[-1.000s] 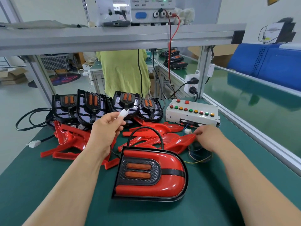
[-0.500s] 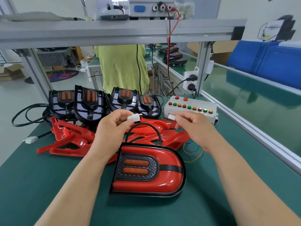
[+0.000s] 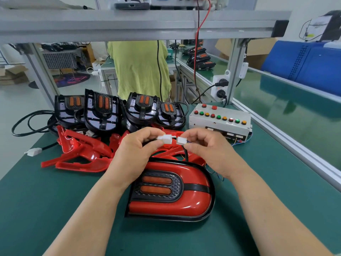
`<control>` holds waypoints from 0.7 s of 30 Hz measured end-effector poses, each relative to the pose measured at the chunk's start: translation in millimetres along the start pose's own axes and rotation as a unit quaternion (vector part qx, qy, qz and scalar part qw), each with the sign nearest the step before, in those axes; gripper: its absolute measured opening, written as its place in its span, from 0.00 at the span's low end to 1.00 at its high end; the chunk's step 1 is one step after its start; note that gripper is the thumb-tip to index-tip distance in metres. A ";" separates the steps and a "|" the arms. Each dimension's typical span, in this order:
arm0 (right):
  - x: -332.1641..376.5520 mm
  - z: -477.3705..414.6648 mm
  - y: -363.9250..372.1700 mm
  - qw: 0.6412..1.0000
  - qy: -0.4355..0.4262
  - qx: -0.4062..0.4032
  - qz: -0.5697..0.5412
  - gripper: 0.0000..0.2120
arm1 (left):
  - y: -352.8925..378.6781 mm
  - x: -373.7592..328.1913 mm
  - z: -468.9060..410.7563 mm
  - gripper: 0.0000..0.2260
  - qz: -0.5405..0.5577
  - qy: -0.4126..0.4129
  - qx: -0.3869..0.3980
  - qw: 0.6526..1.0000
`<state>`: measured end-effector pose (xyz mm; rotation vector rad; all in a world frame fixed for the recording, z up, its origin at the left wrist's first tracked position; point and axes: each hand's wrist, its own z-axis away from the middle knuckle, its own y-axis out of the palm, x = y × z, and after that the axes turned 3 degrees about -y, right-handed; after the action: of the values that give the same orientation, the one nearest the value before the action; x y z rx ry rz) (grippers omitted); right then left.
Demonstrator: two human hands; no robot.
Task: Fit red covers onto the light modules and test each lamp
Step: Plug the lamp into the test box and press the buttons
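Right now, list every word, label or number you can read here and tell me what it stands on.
No text here can be read.
Button box: pale labels on its front face, too small to read.
Sheet on the dark machine at far right: print blurred.
Left connector in the left hand and right connector in the right hand: no marking shows.

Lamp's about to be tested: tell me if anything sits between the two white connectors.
Nothing visible does. The left hand pinches the left connector, the right hand pinches the right connector, and the two face each other end to end across a narrow bare gap above the covered lamp.
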<state>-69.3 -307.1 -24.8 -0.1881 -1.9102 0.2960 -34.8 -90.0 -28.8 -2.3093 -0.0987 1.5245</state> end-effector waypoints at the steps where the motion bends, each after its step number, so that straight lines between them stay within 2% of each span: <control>1: -2.6 1.6 2.9 1.000 -0.004 0.003 0.000 0.14 | -0.5 0.6 0.9 0.08 -0.003 0.003 0.005 1.000; 9: -10.2 9.2 10.5 0.999 -0.027 -0.021 0.018 0.11 | -0.8 0.0 5.5 0.12 -0.018 -0.004 -0.005 1.000; 16: -12.3 11.4 9.3 1.000 -0.013 -0.019 0.017 0.11 | -4.4 -5.1 6.4 0.06 -0.014 0.005 -0.005 1.000; 19: -11.2 12.1 9.4 1.000 -0.012 -0.020 0.016 0.10 | -4.7 -4.1 6.7 0.13 -0.022 0.011 -0.015 1.000; 21: -10.3 12.2 9.7 1.000 -0.011 -0.022 0.012 0.10 | -5.5 -2.8 6.8 0.12 -0.011 -0.005 -0.018 1.000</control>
<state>-77.3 -302.0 -41.0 -0.2386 -1.9392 0.2741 -41.2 -83.8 -26.9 -2.3208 -0.1540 1.5360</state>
